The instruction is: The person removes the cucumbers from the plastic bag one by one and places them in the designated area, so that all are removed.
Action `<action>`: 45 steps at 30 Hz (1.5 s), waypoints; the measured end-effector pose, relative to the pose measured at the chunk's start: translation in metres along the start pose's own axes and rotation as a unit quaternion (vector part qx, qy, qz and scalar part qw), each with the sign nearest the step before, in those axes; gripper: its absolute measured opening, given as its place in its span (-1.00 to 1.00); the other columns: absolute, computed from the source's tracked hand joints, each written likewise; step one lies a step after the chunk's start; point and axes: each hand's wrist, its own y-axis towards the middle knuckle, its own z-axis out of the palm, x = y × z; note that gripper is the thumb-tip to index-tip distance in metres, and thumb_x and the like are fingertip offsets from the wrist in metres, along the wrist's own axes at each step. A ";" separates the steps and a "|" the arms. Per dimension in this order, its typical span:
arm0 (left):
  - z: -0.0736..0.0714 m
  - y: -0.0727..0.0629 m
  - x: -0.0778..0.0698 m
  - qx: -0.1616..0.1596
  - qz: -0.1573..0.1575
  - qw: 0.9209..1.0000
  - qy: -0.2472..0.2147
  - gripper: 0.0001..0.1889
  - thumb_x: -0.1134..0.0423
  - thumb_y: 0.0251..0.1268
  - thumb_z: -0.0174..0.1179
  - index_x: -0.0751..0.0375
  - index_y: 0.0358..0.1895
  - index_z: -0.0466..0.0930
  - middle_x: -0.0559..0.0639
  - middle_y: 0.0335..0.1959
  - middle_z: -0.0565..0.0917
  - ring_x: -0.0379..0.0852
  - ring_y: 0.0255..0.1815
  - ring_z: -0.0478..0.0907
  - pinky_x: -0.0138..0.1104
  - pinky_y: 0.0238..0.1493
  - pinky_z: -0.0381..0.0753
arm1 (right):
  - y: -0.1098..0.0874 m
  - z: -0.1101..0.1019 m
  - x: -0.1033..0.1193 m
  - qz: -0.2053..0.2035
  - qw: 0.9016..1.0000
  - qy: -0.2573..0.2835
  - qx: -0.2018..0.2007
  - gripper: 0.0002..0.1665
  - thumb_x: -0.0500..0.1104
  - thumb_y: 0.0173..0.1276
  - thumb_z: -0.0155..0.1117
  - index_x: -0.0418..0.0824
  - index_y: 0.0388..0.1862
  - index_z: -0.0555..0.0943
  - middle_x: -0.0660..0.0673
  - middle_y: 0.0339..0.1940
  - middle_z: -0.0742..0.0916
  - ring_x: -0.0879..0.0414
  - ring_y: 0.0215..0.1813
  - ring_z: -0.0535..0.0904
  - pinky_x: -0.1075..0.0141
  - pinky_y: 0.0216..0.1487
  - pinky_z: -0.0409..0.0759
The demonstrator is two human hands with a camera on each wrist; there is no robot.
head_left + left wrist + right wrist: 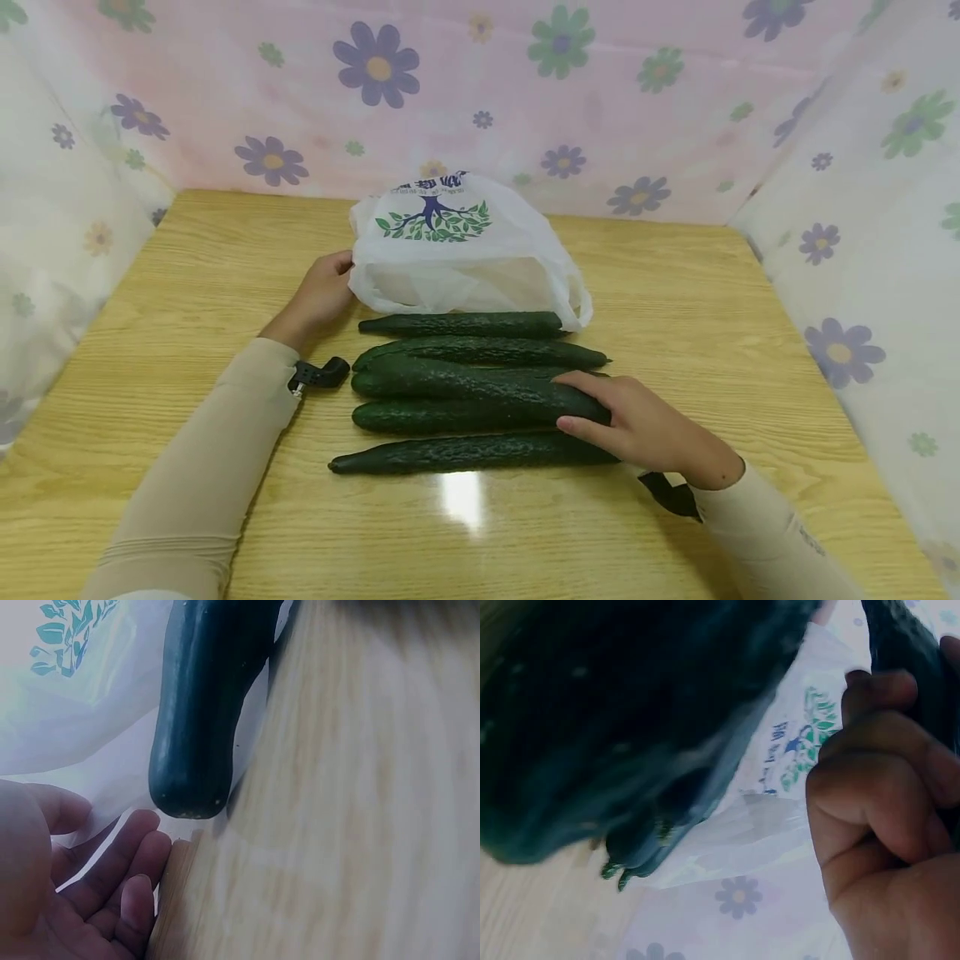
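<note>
A white plastic bag (517,225) with a printed tree lies at the back of the table, its mouth facing the front. My left hand (326,287) pinches the bag's left edge between thumb and fingers, as the left wrist view also shows. Several dark green cucumbers lie crosswise in front of it; the rearmost cucumber (461,324) is right at the bag's mouth. My right hand (637,421) grips the right end of a cucumber (465,382) that overlaps its neighbours. In the right wrist view the fingers (877,787) curl round it. Nearest the front lies another cucumber (450,455).
The wooden table (225,250) meets flowered cloth (465,83) at the back and both sides. Black wrist mounts, one of them a camera holder (321,372) by the left wrist, stick out close to the cucumbers' ends.
</note>
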 end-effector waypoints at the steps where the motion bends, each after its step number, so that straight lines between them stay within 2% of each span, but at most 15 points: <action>1: 0.000 0.000 0.000 0.000 -0.002 1.000 0.001 -0.52 -0.06 0.57 -0.09 0.18 0.27 0.53 0.12 0.34 0.51 0.03 0.37 0.36 -0.01 0.38 0.32 | -0.001 0.001 0.000 -0.013 1.000 0.001 0.006 -0.48 0.01 0.52 0.19 -0.08 0.39 0.43 0.28 -0.52 0.58 0.44 -0.61 0.40 0.38 -0.26 0.54; 5: -0.001 -0.002 0.000 -0.003 -0.012 1.000 0.004 -0.51 -0.09 0.58 -0.11 0.14 0.30 0.51 0.09 0.36 0.49 0.02 0.40 0.33 0.02 0.42 0.29 | -0.003 0.002 0.005 -0.047 0.998 -0.011 0.038 -0.50 0.04 0.52 0.18 -0.05 0.37 0.45 0.26 -0.39 0.63 0.48 -0.64 0.31 0.39 -0.18 0.55; 7: -0.002 -0.002 -0.001 -0.005 -0.012 1.000 0.005 -0.51 -0.09 0.58 -0.11 0.14 0.30 0.52 0.08 0.37 0.48 0.01 0.41 0.32 0.02 0.43 0.27 | -0.004 0.003 0.008 -0.056 0.997 -0.021 0.053 -0.48 0.07 0.52 0.18 -0.07 0.36 0.46 0.20 -0.21 0.69 0.49 -0.64 0.29 0.39 -0.19 0.55; 12: -0.001 0.000 -0.002 -0.002 -0.006 1.000 0.006 -0.51 -0.08 0.58 -0.10 0.13 0.31 0.51 0.07 0.41 0.46 0.03 0.47 0.29 0.04 0.46 0.25 | -0.008 0.002 0.013 -0.047 0.995 -0.026 0.079 -0.41 0.14 0.50 0.17 -0.10 0.38 0.47 0.05 0.09 0.71 0.51 -0.66 0.30 0.38 -0.14 0.56; 15: 0.001 0.002 -0.002 0.000 -0.009 1.000 0.007 -0.52 -0.06 0.58 -0.09 0.13 0.32 0.51 0.07 0.43 0.44 0.04 0.49 0.27 0.04 0.47 0.24 | -0.010 0.002 0.014 -0.054 0.994 -0.009 0.095 -0.41 0.15 0.50 0.16 -0.08 0.38 0.46 0.02 0.14 0.71 0.52 -0.67 0.30 0.39 -0.15 0.57; 22: -0.001 0.004 -0.004 -0.004 -0.007 1.000 0.014 -0.51 -0.06 0.58 -0.09 0.16 0.33 0.50 0.10 0.43 0.44 0.06 0.49 0.27 0.05 0.47 0.23 | -0.008 0.006 0.018 -0.097 0.990 -0.020 0.101 -0.45 0.15 0.47 0.20 -0.05 0.33 0.50 0.11 -0.02 0.74 0.55 -0.60 0.29 0.37 -0.11 0.61; 28: -0.001 0.003 -0.002 0.001 -0.015 1.000 0.019 -0.51 -0.07 0.58 -0.09 0.15 0.31 0.51 0.10 0.40 0.46 0.04 0.44 0.31 0.03 0.43 0.29 | -0.008 0.010 0.020 -0.086 0.989 -0.026 0.120 -0.45 0.17 0.45 0.23 -0.04 0.31 0.51 0.19 -0.22 0.70 0.53 -0.63 0.24 0.33 -0.07 0.63; 30: 0.000 0.003 -0.001 0.001 -0.015 1.000 0.018 -0.51 -0.09 0.57 -0.08 0.15 0.30 0.52 0.08 0.39 0.47 0.03 0.43 0.32 0.03 0.42 0.30 | -0.009 0.012 0.021 -0.079 0.989 -0.033 0.117 -0.45 0.18 0.44 0.23 -0.04 0.29 0.51 0.19 -0.23 0.70 0.54 -0.62 0.27 0.35 -0.11 0.62; 32: 0.000 0.003 -0.001 -0.001 -0.014 1.000 0.016 -0.51 -0.09 0.57 -0.09 0.14 0.30 0.52 0.07 0.39 0.47 0.01 0.43 0.32 0.02 0.42 0.30 | -0.009 0.015 0.023 -0.072 0.990 -0.040 0.110 -0.47 0.19 0.42 0.26 -0.04 0.24 0.51 0.21 -0.38 0.67 0.52 -0.62 0.26 0.40 -0.23 0.58; 37: 0.000 0.003 0.000 -0.002 -0.011 1.000 0.015 -0.52 -0.06 0.57 -0.08 0.16 0.28 0.53 0.09 0.37 0.49 0.02 0.39 0.34 0.01 0.39 0.32 | -0.011 0.021 0.030 -0.073 0.989 -0.100 0.075 -0.51 0.17 0.30 0.41 0.00 0.02 0.43 0.26 -0.70 0.33 0.46 -0.64 0.15 0.50 -0.52 0.30; 40: 0.000 0.003 0.000 -0.003 -0.009 1.000 0.016 -0.52 -0.06 0.57 -0.08 0.16 0.28 0.53 0.09 0.36 0.49 0.02 0.39 0.35 0.02 0.39 0.32 | -0.013 0.026 0.035 -0.103 0.977 -0.184 0.032 -0.49 0.20 0.22 0.47 -0.02 -0.10 0.44 0.24 -0.61 0.41 0.42 -0.60 0.19 0.49 -0.54 0.26; 43: 0.000 0.003 0.000 -0.004 -0.008 1.000 0.015 -0.53 -0.06 0.57 -0.08 0.16 0.28 0.53 0.09 0.37 0.49 0.02 0.40 0.34 0.02 0.40 0.31 | -0.013 0.030 0.039 -0.141 0.953 -0.269 -0.020 -0.45 0.27 0.10 0.53 -0.04 -0.21 0.51 0.16 -0.46 0.50 0.34 -0.48 0.27 0.45 -0.46 0.33; 45: 0.000 0.003 0.000 -0.004 -0.011 1.000 0.017 -0.53 -0.06 0.57 -0.08 0.16 0.26 0.54 0.09 0.36 0.50 0.02 0.39 0.35 0.02 0.39 0.32 | -0.012 0.033 0.039 -0.156 0.940 -0.302 -0.042 -0.42 0.30 0.03 0.56 -0.05 -0.26 0.53 0.12 -0.39 0.50 0.28 -0.40 0.28 0.39 -0.39 0.37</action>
